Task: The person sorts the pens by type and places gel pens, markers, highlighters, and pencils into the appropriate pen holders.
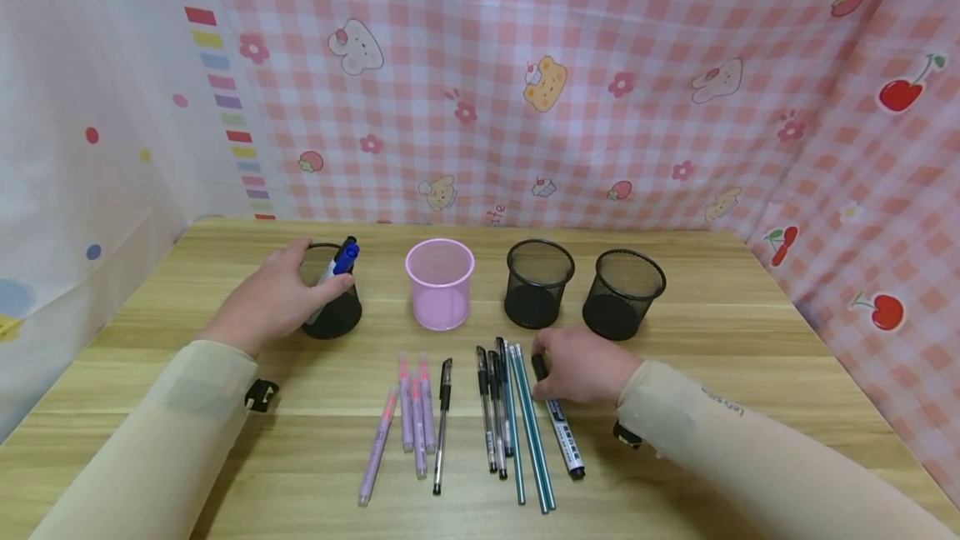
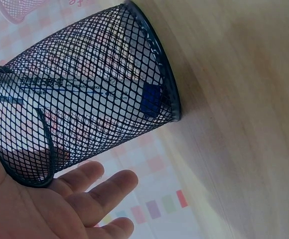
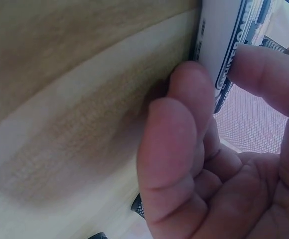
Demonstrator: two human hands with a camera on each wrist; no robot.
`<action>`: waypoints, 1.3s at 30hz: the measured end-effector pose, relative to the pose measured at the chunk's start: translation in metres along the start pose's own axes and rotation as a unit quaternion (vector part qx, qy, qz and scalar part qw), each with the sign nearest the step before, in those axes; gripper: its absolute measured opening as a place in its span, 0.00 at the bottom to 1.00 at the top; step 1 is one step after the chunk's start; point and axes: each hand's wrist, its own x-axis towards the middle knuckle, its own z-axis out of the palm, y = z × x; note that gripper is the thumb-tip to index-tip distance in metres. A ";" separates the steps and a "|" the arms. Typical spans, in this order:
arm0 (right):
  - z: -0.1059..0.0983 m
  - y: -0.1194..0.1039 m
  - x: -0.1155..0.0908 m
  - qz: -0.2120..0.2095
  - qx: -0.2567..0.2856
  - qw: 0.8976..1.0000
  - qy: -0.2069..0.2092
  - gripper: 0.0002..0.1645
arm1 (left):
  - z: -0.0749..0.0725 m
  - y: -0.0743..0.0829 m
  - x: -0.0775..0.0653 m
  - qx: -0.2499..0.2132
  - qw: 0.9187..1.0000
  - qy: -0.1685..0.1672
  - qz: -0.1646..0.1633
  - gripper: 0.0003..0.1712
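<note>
At the left stands a black mesh pen cup (image 1: 335, 319) with a blue-capped whiteboard marker (image 1: 347, 258) and a black-capped one (image 1: 350, 241) leaning in it. My left hand (image 1: 272, 298) holds this cup near its rim, thumb and forefinger on opposite sides; the other fingers (image 2: 104, 196) hang loose below it in the left wrist view. My right hand (image 1: 588, 367) pinches a black whiteboard marker (image 1: 564, 436) between thumb and fingers near its cap. Its white printed barrel (image 3: 219, 40) shows in the right wrist view. To its left lie striped pencils (image 1: 531, 432).
A pink mesh cup (image 1: 441, 307) and two black mesh cups (image 1: 534, 307), (image 1: 617, 315) stand in a row at the back. Several purple highlighters (image 1: 377, 448) and black gel pens (image 1: 442, 415) lie in front on the wooden table (image 1: 300, 457). Patterned curtains (image 1: 637, 148) enclose it.
</note>
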 end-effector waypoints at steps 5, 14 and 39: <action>0.001 0.000 0.001 -0.001 -0.001 1.000 0.002 0.27 | 0.000 0.000 0.000 0.000 1.000 -0.002 -0.001 0.74; 0.000 0.000 0.000 -0.004 0.016 1.000 0.002 0.27 | 0.000 0.000 -0.001 -0.001 1.000 -0.001 0.001 0.73; -0.003 0.000 -0.002 0.011 0.058 0.998 0.015 0.24 | -0.001 0.000 0.000 -0.001 1.000 -0.002 0.000 0.74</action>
